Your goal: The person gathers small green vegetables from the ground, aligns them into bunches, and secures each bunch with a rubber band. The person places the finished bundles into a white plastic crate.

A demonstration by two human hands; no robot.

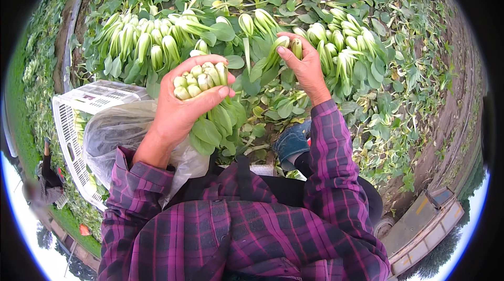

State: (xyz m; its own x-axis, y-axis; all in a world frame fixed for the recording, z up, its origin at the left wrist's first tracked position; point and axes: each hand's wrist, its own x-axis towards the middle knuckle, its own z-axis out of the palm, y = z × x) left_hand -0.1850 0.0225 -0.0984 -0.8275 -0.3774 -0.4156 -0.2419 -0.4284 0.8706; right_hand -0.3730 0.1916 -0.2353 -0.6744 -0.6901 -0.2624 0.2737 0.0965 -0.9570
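Observation:
My left hand [177, 104] is wrapped around a bunch of bok choy [201, 78], with the pale cut bases facing up and the green leaves hanging below. To its right, my right hand [305, 64] grips a couple of bok choy heads [281, 43] between thumb and fingers, leaves trailing down to the left. Rows of cut bok choy [147, 39] lie on the ground beyond my left hand, bases up. Another pile of bok choy [346, 41] lies beside and behind my right hand.
At left stands a white plastic crate [73, 151] with greens inside, next to a translucent plastic bag [118, 139]. Loose leaves [283, 106] litter the soil. Another person [47, 182] is at far left. A truck [423, 230] stands at lower right.

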